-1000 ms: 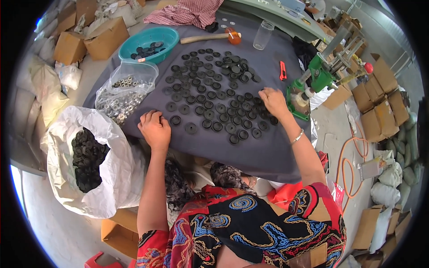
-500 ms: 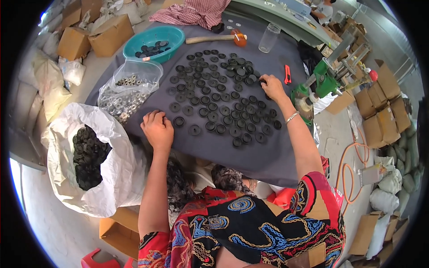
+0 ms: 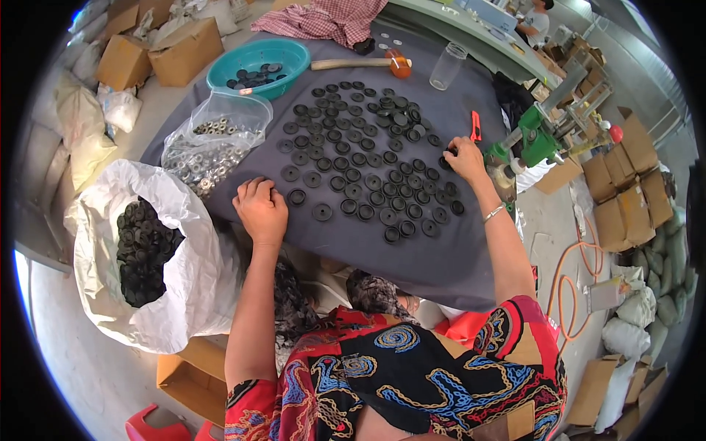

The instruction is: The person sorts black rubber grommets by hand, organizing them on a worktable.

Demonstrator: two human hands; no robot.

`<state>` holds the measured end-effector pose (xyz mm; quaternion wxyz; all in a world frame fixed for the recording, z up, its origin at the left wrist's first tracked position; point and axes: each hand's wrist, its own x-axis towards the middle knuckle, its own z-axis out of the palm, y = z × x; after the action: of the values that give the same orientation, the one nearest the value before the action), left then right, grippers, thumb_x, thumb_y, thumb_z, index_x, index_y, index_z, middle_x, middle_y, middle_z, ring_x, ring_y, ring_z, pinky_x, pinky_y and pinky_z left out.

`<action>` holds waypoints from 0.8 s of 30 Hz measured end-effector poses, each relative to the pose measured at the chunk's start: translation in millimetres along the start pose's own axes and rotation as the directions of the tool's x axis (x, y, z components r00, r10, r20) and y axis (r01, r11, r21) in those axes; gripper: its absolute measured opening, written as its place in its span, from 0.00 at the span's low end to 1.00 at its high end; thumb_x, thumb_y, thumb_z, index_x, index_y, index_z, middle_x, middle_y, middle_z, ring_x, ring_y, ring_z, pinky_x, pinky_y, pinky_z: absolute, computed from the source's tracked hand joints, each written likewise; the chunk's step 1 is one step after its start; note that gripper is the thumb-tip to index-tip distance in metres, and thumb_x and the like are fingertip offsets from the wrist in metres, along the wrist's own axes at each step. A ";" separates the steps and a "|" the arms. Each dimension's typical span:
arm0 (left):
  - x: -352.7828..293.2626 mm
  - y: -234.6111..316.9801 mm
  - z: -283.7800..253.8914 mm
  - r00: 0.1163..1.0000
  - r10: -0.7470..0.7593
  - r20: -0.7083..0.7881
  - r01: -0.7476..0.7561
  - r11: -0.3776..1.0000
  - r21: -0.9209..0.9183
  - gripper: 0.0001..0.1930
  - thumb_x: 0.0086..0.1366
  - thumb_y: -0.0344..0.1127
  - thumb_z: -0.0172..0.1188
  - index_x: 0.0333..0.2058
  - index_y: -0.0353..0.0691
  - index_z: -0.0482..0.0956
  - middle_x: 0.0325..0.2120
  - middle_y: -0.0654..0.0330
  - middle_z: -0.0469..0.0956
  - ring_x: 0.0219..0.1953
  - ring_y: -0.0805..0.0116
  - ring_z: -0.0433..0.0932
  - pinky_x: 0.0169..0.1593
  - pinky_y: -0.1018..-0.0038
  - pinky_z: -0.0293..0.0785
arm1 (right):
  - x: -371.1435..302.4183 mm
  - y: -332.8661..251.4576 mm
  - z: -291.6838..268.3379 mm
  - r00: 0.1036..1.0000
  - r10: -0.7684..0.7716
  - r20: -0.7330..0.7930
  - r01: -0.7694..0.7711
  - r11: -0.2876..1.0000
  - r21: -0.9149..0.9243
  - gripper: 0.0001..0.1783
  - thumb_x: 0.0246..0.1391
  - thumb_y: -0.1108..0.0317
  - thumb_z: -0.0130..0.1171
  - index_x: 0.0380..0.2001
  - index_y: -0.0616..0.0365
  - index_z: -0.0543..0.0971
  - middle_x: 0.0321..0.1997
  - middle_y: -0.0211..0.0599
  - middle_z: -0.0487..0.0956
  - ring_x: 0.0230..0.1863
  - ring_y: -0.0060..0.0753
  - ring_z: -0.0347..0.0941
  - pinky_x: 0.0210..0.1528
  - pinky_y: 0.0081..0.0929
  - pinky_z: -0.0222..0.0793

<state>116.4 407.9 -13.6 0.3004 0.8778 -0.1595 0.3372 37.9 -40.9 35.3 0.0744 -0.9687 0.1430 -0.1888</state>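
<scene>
Many black ringed discs, rubber or plastic by their look (image 3: 373, 181), lie spread over the dark grey cloth (image 3: 441, 257), with a few heaped at the far right of the spread. At the right edge of them, my right hand (image 3: 468, 160) pinches one black disc (image 3: 446, 159) between thumb and fingers. My left hand (image 3: 262, 209) rests at the near left edge of the cloth, fingers curled under; nothing shows in it. Its nearest disc (image 3: 296, 196) lies just to the right, apart from it.
At the left stand a white sack of black parts (image 3: 198, 279), a clear bag of metal rings (image 3: 198, 165) and a teal basin (image 3: 294, 55). A mallet (image 3: 353, 64), glass jar (image 3: 448, 67) and red cutter (image 3: 476, 125) lie farther off. A green press (image 3: 537, 136) stands right.
My right hand has moved right and slightly nearer, from beside the heap to the right edge, and now holds a disc. My left hand stays in place. The view has shifted slightly.
</scene>
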 end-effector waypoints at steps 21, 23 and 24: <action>0.3 1.4 1.7 1.000 -0.009 0.014 0.009 1.000 -0.017 0.07 0.50 0.29 0.58 0.30 0.40 0.80 0.37 0.60 0.80 0.46 0.58 0.74 0.49 0.60 0.65 | 0.9 -59.7 22.3 0.960 -0.246 0.130 0.254 0.966 -0.047 0.29 0.65 0.49 0.42 0.61 0.56 0.67 0.65 0.40 0.68 0.70 0.40 0.56 0.69 0.61 0.43; -0.8 0.6 1.8 1.000 -0.011 0.011 0.011 1.000 -0.011 0.07 0.50 0.29 0.58 0.30 0.40 0.80 0.37 0.60 0.80 0.46 0.58 0.74 0.49 0.60 0.65 | -3.7 -61.9 23.6 0.956 -0.242 0.164 0.259 0.962 -0.092 0.29 0.65 0.49 0.42 0.61 0.56 0.67 0.65 0.39 0.69 0.70 0.39 0.56 0.69 0.61 0.43; -0.8 -0.8 2.0 1.000 -0.012 0.014 0.012 1.000 -0.009 0.07 0.50 0.29 0.58 0.30 0.40 0.79 0.37 0.60 0.80 0.46 0.58 0.73 0.49 0.60 0.65 | -7.9 -62.2 24.0 0.952 -0.229 0.201 0.259 0.956 -0.139 0.29 0.65 0.48 0.42 0.60 0.56 0.68 0.64 0.39 0.69 0.70 0.38 0.56 0.69 0.61 0.43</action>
<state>117.2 407.2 -15.7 0.3053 0.8797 -0.1580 0.3285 55.7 22.7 22.9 -0.0166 -0.9949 0.0294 -0.0946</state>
